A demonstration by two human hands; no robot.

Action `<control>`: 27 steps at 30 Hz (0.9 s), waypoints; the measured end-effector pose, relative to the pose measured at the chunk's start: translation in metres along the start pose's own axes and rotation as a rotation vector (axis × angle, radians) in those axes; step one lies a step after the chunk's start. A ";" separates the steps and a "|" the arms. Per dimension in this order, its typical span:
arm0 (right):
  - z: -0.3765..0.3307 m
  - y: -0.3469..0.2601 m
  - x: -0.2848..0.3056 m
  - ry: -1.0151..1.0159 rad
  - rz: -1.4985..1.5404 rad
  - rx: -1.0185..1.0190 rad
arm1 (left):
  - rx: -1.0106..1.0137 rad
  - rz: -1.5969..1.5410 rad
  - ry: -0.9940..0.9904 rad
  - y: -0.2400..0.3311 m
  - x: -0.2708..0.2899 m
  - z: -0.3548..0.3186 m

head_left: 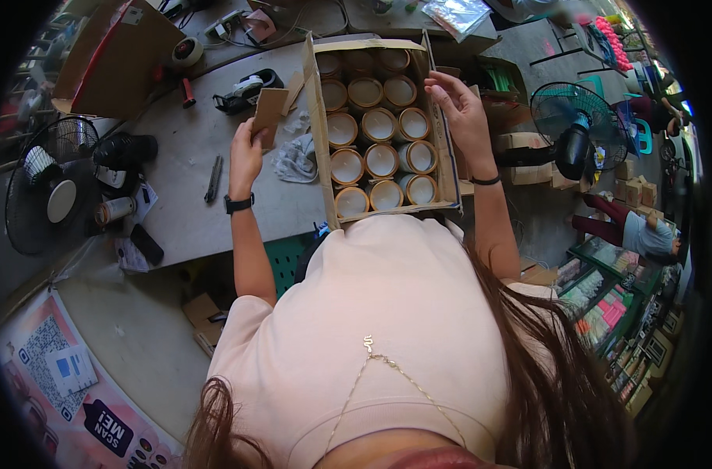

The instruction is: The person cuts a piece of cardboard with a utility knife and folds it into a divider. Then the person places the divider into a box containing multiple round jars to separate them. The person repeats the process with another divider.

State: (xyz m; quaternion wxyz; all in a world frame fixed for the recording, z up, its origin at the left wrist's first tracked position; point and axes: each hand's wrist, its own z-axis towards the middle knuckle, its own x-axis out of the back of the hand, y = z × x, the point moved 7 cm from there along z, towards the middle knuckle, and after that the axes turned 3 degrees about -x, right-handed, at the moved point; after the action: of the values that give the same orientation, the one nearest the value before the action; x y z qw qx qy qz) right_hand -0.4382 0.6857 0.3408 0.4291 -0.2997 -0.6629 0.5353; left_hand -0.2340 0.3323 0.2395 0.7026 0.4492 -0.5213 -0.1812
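A cardboard box (454,176) with raised flaps stands in front of my chest, at the table's near edge. Rows of jar candles (381,159) with pale wax and brown rims fill it. To the left of the box, my left hand (245,160) is closed on a cardboard piece (271,108), held up above the table. My right hand (464,119) is at the box's right edge, empty, with its fingers apart and slightly bent. Whether its fingertips touch the box I cannot tell. Crumpled clear plastic (296,159) lies between my left hand and the box.
On the grey table (282,207) lie a box cutter (214,179) and a black tape dispenser (248,91). A fan (51,184) stands at the left, another fan (579,129) at the right. A big open carton (110,59) stands far left. A person (641,233) is at the right.
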 end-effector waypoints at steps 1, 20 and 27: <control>-0.001 -0.019 -0.012 -0.075 0.043 0.034 | -0.056 -0.106 -0.027 0.045 0.005 -0.005; -0.065 0.047 0.034 -0.013 -0.727 0.248 | -0.564 0.516 -0.917 0.160 -0.281 -0.075; -0.062 0.080 0.053 0.029 -0.654 0.218 | -0.740 0.650 -0.721 0.138 -0.293 -0.105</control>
State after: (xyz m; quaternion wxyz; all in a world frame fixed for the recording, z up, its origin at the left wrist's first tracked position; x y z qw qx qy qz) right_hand -0.4118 0.7791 0.2802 0.6168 -0.0311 -0.6568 0.4327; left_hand -0.2836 0.6638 0.1798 0.6106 -0.0966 -0.7392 -0.2672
